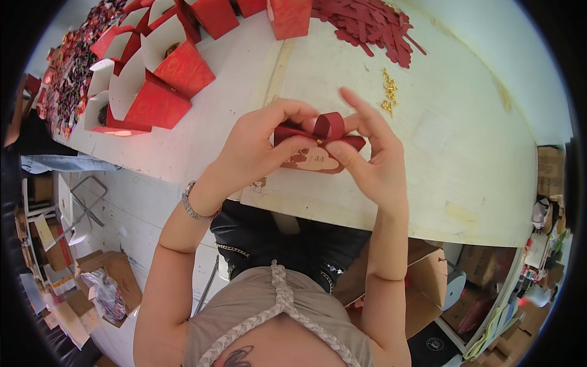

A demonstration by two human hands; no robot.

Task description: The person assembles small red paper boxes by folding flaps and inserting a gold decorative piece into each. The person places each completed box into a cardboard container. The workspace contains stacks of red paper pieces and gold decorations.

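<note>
The person wears a taupe top point(244, 303) in lightly creased cloth. A thick, pale braid point(280, 287) starts at its hem and forks into two plaited edges around an opening, where part of a dark line tattoo point(238, 356) shows. Below is a shiny black garment point(312, 248) trimmed with metal chains point(232, 249) on both sides. A silver-coloured linked band point(188, 205) circles the left wrist; the hands point(378, 165) and forearms point(387, 244) are bare.
</note>
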